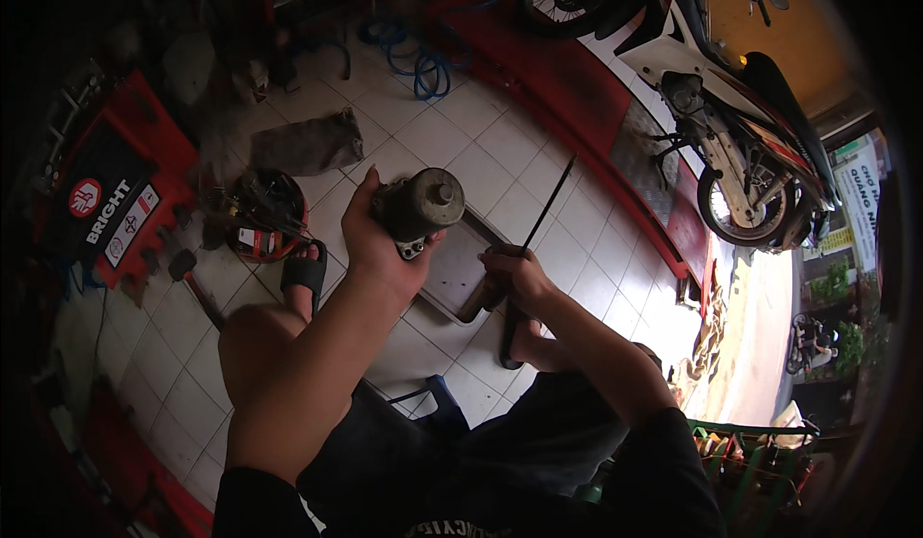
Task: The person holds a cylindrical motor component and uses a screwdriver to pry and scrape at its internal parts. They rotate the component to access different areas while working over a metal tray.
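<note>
My left hand (375,245) grips a grimy metal cylindrical part (423,201) with a round boss on top and a small bracket underneath. My right hand (514,274) is closed around a long, thin black rod (553,197) that slants up to the right; its lower end is hidden by the hand. A shallow metal tray (447,283) lies on the tiled floor below both hands, between my feet, partly covered by them. Whether anything else is in my right fingers is unclear.
Left are a red tool cabinet (125,168), a hammer (183,267), a round container with tools (260,240) and a grey cloth (298,149). Ahead lie coiled blue hoses (428,72). A motorbike (702,105) stands by a red lift platform (577,115). Outside, a person (819,350) rides a motorbike.
</note>
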`<act>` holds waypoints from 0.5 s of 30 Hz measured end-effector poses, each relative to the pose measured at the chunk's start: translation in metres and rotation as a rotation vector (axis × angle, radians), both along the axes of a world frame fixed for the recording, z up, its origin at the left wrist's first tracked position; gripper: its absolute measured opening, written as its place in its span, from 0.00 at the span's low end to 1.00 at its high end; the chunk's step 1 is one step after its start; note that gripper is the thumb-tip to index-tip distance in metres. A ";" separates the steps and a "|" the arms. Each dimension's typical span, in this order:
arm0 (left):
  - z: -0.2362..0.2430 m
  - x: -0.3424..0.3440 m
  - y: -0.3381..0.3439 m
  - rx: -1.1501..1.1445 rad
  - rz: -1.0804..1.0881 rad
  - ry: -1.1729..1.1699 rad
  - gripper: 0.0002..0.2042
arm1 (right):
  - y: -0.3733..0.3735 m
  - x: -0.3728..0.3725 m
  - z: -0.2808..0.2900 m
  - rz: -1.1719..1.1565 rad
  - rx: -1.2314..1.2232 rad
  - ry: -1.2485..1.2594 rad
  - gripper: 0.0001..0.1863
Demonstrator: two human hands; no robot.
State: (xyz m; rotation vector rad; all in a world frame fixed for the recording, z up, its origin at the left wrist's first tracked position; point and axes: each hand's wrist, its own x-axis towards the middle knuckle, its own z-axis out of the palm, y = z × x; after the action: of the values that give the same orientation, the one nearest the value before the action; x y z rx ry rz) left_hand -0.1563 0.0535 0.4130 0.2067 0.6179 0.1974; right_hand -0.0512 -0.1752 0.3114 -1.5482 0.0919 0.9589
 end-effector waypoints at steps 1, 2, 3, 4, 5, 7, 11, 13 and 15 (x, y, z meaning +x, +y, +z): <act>-0.002 -0.002 0.003 0.016 -0.018 -0.012 0.18 | 0.016 0.010 -0.012 0.068 -0.198 -0.051 0.15; -0.005 -0.004 0.006 0.011 -0.002 -0.020 0.18 | 0.030 0.016 -0.025 0.140 -0.392 -0.102 0.19; -0.007 -0.003 0.008 0.007 0.006 -0.032 0.18 | 0.038 0.019 -0.046 0.247 -0.530 -0.192 0.19; -0.008 -0.003 0.009 0.004 0.011 -0.043 0.19 | 0.044 0.023 -0.074 0.350 -0.664 -0.283 0.19; -0.003 -0.002 0.008 -0.006 0.002 -0.008 0.19 | 0.042 0.026 -0.103 0.446 -0.803 -0.368 0.20; 0.015 0.000 0.006 -0.021 -0.006 0.064 0.19 | 0.028 0.023 -0.180 0.376 -0.936 -0.350 0.18; 0.011 0.002 0.014 -0.051 0.097 0.075 0.19 | 0.026 0.009 -0.259 0.348 -1.080 -0.399 0.15; -0.002 0.006 0.016 -0.057 0.088 0.056 0.19 | 0.014 0.007 -0.283 0.373 -1.050 -0.542 0.14; -0.005 0.003 0.028 -0.086 0.123 0.010 0.22 | 0.025 0.009 -0.304 0.455 -1.025 -0.527 0.14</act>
State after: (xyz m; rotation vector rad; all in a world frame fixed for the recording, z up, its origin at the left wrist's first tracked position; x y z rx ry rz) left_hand -0.1529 0.0811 0.4076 0.0871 0.6479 0.2879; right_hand -0.0427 -0.1505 0.0078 -2.8178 -0.1840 0.8417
